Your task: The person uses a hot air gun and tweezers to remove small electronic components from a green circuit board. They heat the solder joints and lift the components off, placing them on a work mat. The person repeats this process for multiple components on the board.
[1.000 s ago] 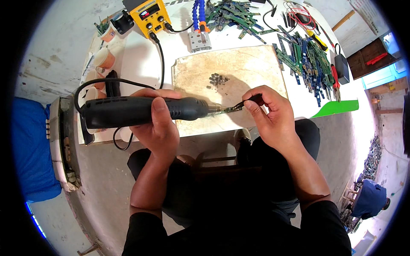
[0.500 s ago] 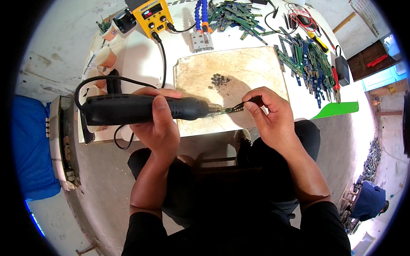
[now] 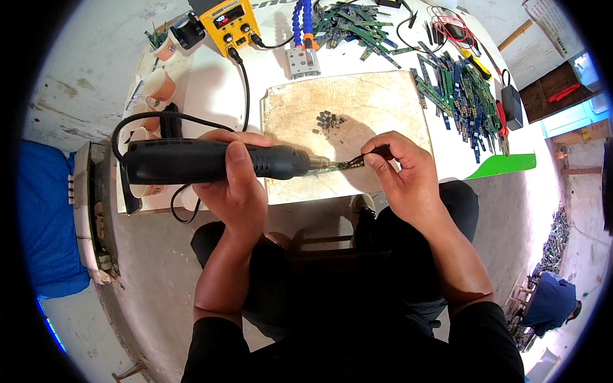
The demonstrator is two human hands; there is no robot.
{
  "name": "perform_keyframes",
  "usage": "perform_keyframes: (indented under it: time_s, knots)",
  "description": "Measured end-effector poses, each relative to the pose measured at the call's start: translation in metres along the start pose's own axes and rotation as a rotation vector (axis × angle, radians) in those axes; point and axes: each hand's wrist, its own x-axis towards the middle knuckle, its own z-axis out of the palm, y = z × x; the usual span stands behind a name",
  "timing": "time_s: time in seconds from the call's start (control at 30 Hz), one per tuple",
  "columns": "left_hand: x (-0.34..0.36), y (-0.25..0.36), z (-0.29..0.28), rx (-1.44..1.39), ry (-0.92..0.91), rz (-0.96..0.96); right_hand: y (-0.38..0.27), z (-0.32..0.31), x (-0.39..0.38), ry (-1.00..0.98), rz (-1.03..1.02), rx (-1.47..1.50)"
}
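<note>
- Barely anything has shifted since the earlier frames: both hands keep the same pose, and the black hot-air gun [image 3: 211, 163] sits a touch lower and more level at centre left.
- Left hand [image 3: 233, 185] is wrapped tight round the gun's barrel, thumb over the top; the metal nozzle points right at frame centre.
- Right hand [image 3: 405, 175] pinches thin black tweezers [image 3: 373, 153]; their tips grip a small green circuit-board strip [image 3: 350, 164] right at the nozzle mouth.
- Progress, as a judgement: part way. A small heap of dark loose chips [image 3: 329, 120] lies on the slab, so some parts look already taken off.
- Left to do, likely plenty: a big pile of green circuit-board strips [image 3: 463, 96] at upper right and another pile of green boards [image 3: 348, 25] at top centre.
- Surface: a stained beige stone slab [image 3: 383, 96] lies on a white table [image 3: 211, 96].
- At top left, a yellow box-shaped control station [image 3: 230, 22] with its black cable, plus paper cups [image 3: 158, 83].
- Blue-and-orange flexible arms on a small metal base [image 3: 302, 60] stand at top centre.
- Room: bare grey concrete floor [image 3: 147, 268], blue sheet at far left, green sheet [image 3: 504, 166] at right.
- Another person in blue [image 3: 552, 303] crouches at lower right by scattered scrap.
</note>
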Motion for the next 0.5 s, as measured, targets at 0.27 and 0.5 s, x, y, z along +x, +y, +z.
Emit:
perform_keyframes:
  time_s: [0.27, 0.5]
  knots:
    - [-0.002, -0.0019, 0.0043, -0.021, -0.005, 0.016, 0.0017, 0.0014, 0.0003, 0.009, -0.028, -0.008]
    - [-0.0009, 0.0001, 0.0035, -0.03, -0.011, -0.001, -0.0023, 0.002, 0.0003, 0.007, -0.019, -0.011]
